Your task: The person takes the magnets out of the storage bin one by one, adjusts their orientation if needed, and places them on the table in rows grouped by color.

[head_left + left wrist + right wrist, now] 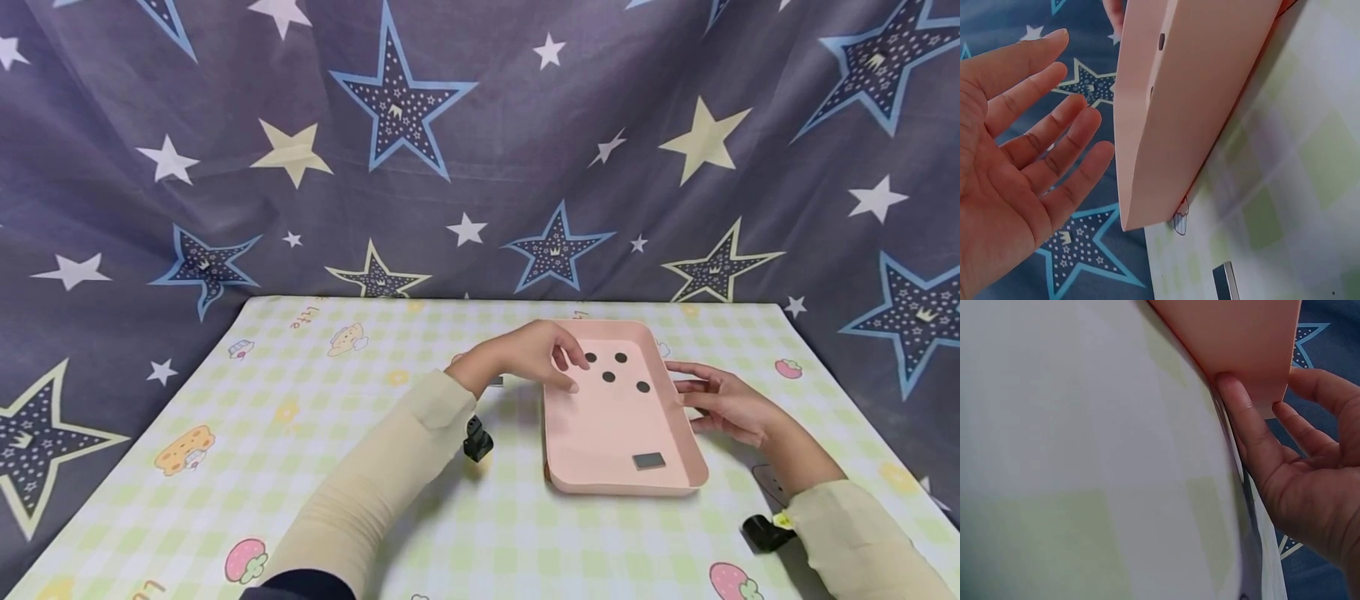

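A shallow pink tray (pixel 615 433) lies on the table, with several small black discs (pixel 621 357) toward its far end. Near its front right corner is a small dark grey rectangular piece (pixel 648 461). My left hand (pixel 536 354) hovers over the tray's left rim, fingers loosely bent and nothing in them. In the left wrist view, the palm of that hand (pixel 1022 162) faces the tray's outer wall, apart from it. My right hand (pixel 727 404) touches the outside of the right wall. The right wrist view shows its thumb (pixel 1244 412) against that wall, low down.
A second small rectangular piece (pixel 1225 281) lies on the table left of the tray, mostly hidden by my left wrist in the head view. A checked cloth (pixel 300 467) covers the table. Behind its far edge hangs a dark star-patterned curtain (pixel 480 150).
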The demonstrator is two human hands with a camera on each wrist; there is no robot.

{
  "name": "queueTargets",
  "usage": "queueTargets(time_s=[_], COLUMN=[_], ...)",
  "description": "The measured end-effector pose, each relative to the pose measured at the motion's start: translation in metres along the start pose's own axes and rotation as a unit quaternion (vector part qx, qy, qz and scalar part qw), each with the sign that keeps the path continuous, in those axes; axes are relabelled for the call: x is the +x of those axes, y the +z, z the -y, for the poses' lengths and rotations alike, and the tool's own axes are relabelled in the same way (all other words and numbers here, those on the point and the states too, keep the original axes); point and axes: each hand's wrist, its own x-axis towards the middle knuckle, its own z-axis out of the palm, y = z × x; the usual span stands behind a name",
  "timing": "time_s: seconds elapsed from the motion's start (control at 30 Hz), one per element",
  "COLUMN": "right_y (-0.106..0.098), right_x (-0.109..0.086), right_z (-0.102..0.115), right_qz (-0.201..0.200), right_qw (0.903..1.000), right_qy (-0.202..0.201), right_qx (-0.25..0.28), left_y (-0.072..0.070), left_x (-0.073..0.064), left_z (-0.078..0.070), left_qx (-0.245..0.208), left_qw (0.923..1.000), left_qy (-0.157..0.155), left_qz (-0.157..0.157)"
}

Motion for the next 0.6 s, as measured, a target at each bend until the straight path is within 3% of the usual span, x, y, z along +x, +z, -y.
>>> queueTargets(time_s=[0.33,0.6], right_y=[-0.001,-0.001], right_x=[0.0,0.001], right_z=[-0.001,-0.002], right_qz=[-0.001,-0.002], right_qw=[1.0,1.0], right_qy=[0.002,0.004], right_qx=[0.0,-0.004], left_y=[0.005,0.009], left_x=[0.015,0.024], left_z=[-0.011,-0.02], left_qx=[0.02,0.002], left_qw=[0.9994,0.9984], left_qy=[0.013,0.038], left_qz=[0.026,0.043])
